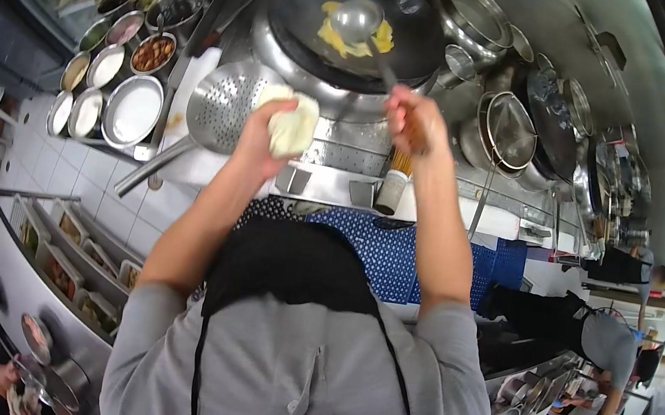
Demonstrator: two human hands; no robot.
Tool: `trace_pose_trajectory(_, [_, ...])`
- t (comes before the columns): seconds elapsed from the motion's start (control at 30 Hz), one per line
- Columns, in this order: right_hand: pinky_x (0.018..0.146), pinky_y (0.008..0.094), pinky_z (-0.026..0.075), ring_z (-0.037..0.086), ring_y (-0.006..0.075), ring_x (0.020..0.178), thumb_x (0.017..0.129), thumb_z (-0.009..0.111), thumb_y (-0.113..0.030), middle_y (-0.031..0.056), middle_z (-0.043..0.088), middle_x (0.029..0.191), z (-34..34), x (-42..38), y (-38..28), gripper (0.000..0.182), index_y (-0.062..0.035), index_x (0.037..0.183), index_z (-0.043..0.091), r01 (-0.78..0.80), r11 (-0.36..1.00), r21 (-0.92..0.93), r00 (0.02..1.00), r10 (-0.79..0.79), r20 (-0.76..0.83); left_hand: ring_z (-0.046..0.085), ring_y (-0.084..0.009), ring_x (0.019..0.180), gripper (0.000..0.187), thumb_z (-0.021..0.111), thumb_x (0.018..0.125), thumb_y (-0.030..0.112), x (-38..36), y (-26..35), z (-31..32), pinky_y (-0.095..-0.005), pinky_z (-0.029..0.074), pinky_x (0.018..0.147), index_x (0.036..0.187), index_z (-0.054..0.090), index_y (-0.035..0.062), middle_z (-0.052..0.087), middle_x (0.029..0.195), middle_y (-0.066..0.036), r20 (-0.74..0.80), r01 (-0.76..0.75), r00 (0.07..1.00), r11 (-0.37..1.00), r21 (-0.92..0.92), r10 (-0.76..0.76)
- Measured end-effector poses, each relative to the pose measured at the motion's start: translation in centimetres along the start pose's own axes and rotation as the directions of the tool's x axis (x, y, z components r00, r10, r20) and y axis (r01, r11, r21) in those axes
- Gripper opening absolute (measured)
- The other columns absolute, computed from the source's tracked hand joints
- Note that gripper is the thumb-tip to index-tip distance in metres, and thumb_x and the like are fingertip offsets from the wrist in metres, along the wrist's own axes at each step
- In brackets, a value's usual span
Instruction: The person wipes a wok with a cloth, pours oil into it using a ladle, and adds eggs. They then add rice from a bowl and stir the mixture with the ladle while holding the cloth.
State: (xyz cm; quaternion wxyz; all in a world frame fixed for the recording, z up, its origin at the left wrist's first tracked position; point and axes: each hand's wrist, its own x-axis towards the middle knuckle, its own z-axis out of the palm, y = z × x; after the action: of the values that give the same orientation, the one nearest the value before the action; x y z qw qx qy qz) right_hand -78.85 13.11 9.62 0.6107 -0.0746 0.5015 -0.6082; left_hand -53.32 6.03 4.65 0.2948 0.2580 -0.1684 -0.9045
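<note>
My right hand (420, 125) is closed around the handle of a metal ladle (356, 19). The ladle's bowl rests over yellow food (333, 40), which looks like cooked egg, inside a dark wok (302, 4) on the range. In my left hand (259, 141) is a pale, folded cloth (294, 125), gripped between thumb and fingers in front of the wok. Close beside that hand, a large perforated strainer (224, 105) lies with its long handle pointing toward the lower left. Below my right hand stands a bamboo brush (394, 184).
Pots and bowls of ingredients, including a bowl of white contents (132, 112), crowd the left side. Wire strainers (511, 129) and stacked metal pans (477, 12) sit at right. A co-worker (605, 340) bends over another counter at far right; another person's hand (6, 376) shows at lower left.
</note>
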Motion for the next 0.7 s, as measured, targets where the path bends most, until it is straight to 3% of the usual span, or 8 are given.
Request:
trace_pose_trajectory(0.17, [0.039,0.0274,0.044,0.050,0.0143,0.044,0.090,0.057,-0.008,0.0033,0.054,0.063,1.3,2.4,3.4,0.016,-0.0039,0.104,0.049,0.295,0.919,-0.260,0.926,-0.342,-0.158,0.067,-0.0199,0.074,0.030,0.058,0.088,0.041,4.5,0.1,0.8,-0.0367,0.052,0.054,0.098,0.062,0.0136,0.067,0.084,-0.005,-0.110,-0.023,0.993,0.979,0.203,0.047])
trace_pose_trajectory(0.23, [0.036,0.0294,0.042,0.050,0.0142,0.042,0.090,0.055,-0.008,0.0026,0.054,0.061,2.5,-1.0,4.6,0.023,-0.0029,0.112,0.048,0.191,0.935,-0.298,0.954,-0.249,-0.169,0.067,-0.0201,0.076,0.038,0.052,0.091,0.050,5.9,0.3,2.3,-0.0375,0.053,0.055,0.101,0.061,0.0148,0.068,0.086,-0.004,-0.118,-0.016,0.992,0.972,0.233,0.045])
trace_pose_trajectory(0.33, [0.035,0.0242,0.040,0.049,0.0059,0.044,0.093,0.053,-0.010,0.0009,0.054,0.061,-1.5,1.3,0.4,0.007,-0.0073,0.099,0.049,0.067,0.993,-0.100,0.993,-0.057,0.103,0.067,-0.0227,0.080,0.063,0.029,0.093,0.069,9.6,-0.1,3.6,-0.0372,0.055,0.060,0.111,0.058,0.0149,0.067,0.094,-0.007,-0.087,-0.016,0.995,0.955,0.295,0.044])
trace_pose_trajectory(0.37, [0.036,0.0252,0.040,0.049,0.0080,0.044,0.095,0.052,-0.012,0.0013,0.055,0.063,-1.2,2.1,-1.0,0.007,-0.0075,0.097,0.047,0.050,0.995,-0.082,0.998,-0.047,0.041,0.066,-0.0227,0.081,0.065,0.028,0.093,0.070,10.7,-0.1,4.3,-0.0364,0.055,0.061,0.111,0.058,0.0150,0.067,0.094,-0.007,-0.123,0.004,0.992,0.948,0.318,0.037])
trace_pose_trajectory(0.5, [0.036,0.0321,0.042,0.050,0.0171,0.042,0.089,0.056,-0.005,0.0071,0.053,0.058,0.9,1.7,2.9,0.019,-0.0026,0.107,0.049,0.275,0.892,-0.359,0.941,-0.326,-0.090,0.064,-0.0213,0.082,0.049,0.046,0.087,0.063,13.7,-0.5,3.9,-0.0390,0.051,0.066,0.105,0.062,0.0203,0.066,0.090,-0.003,-0.198,0.163,0.976,0.911,0.379,-0.092])
trace_pose_trajectory(0.6, [0.036,0.0332,0.042,0.051,0.0171,0.043,0.087,0.058,-0.003,0.0067,0.054,0.062,0.6,-3.1,3.0,0.030,-0.0022,0.116,0.051,0.134,0.964,-0.230,0.987,-0.152,-0.060,0.064,-0.0233,0.077,0.035,0.050,0.089,0.052,15.0,-0.4,4.9,-0.0412,0.052,0.062,0.101,0.062,0.0206,0.066,0.087,-0.003,-0.178,0.104,0.983,0.946,0.307,-0.050])
trace_pose_trajectory(0.63, [0.035,0.0290,0.040,0.048,0.0125,0.042,0.089,0.060,-0.006,0.0022,0.054,0.063,-0.5,-2.6,2.2,0.048,-0.0011,0.133,0.042,0.095,0.971,-0.219,0.990,-0.116,-0.085,0.065,-0.0242,0.079,0.033,0.049,0.090,0.049,16.2,-0.8,4.9,-0.0418,0.054,0.063,0.100,0.063,0.0195,0.066,0.087,-0.003,-0.168,0.044,0.986,0.958,0.282,0.005])
trace_pose_trajectory(0.7, [0.035,0.0270,0.040,0.048,0.0108,0.042,0.089,0.060,-0.008,0.0012,0.053,0.063,-0.4,-0.8,0.7,0.056,-0.0020,0.140,0.038,0.139,0.904,-0.404,0.981,-0.180,-0.066,0.065,-0.0247,0.076,0.029,0.038,0.097,0.033,18.6,-0.7,4.0,-0.0385,0.055,0.055,0.103,0.060,0.0151,0.066,0.087,-0.006,-0.211,0.121,0.975,0.956,0.266,-0.065])
